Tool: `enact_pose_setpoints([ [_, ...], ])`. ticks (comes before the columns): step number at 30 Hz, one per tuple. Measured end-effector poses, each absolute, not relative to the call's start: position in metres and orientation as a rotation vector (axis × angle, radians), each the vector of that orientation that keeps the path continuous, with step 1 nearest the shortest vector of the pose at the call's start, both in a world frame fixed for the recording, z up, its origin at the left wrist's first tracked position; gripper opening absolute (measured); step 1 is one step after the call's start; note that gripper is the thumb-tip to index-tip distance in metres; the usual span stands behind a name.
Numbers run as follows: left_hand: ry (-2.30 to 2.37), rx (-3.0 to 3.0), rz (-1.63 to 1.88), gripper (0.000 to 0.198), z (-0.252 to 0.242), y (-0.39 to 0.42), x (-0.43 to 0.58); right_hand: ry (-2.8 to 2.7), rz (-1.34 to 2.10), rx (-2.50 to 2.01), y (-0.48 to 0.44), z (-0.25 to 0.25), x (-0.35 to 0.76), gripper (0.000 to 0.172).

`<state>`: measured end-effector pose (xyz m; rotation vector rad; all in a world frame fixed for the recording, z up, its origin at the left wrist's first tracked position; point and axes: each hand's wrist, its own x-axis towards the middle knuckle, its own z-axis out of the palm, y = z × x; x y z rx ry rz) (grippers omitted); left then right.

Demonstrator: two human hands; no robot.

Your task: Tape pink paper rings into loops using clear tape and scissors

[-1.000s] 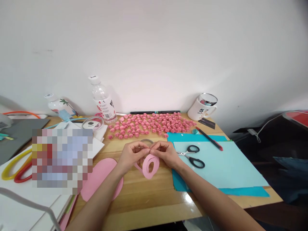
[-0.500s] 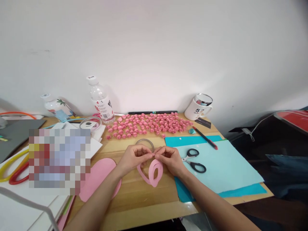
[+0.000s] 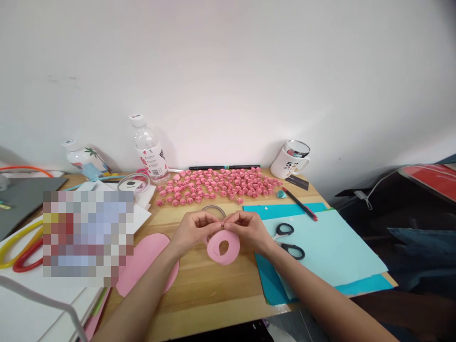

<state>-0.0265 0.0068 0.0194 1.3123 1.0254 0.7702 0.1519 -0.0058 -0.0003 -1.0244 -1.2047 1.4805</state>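
Note:
A pink spiral paper strip [image 3: 232, 251] hangs in loops from my fingertips above the wooden table. My left hand [image 3: 197, 230] pinches its upper end, thumb against forefinger. My right hand [image 3: 245, 230] pinches the same end, and the fingertips of both hands meet there. Just behind them lies a grey ring-shaped roll [image 3: 219, 209], partly covered by my fingers. A pink paper piece with a rounded edge [image 3: 146, 261] lies flat by my left forearm. Black-handled scissors [image 3: 290, 240] rest near my right wrist, their blades partly hidden by it.
Many rolled pink paper roses [image 3: 228, 183] spread across the back of the table. Light blue paper [image 3: 331, 247] lies on the right with a pen [image 3: 299, 203] at its edge. A mug [image 3: 290, 161] and a bottle [image 3: 151, 152] stand by the wall.
The pink strip's hanging loops have turned from edge-on to facing me, now showing a round ring. Both hands have shifted slightly left and still pinch the end.

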Motion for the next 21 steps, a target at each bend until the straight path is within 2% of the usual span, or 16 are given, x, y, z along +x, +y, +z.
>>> enact_pose_setpoints([
  [7,1.171,1.15,1.02,0.022,0.015,0.009,-0.026,-1.214,1.589,-1.018,0.023,0.012,0.139,0.021],
  [14,1.202,1.096,1.018,0.022,0.013,0.014,-0.027,-0.978,1.727,-0.905,0.022,-0.013,0.138,0.031],
  [21,1.219,1.121,0.949,0.02,0.012,0.013,-0.027,-0.931,1.67,-0.985,0.017,-0.012,0.136,0.03],
])
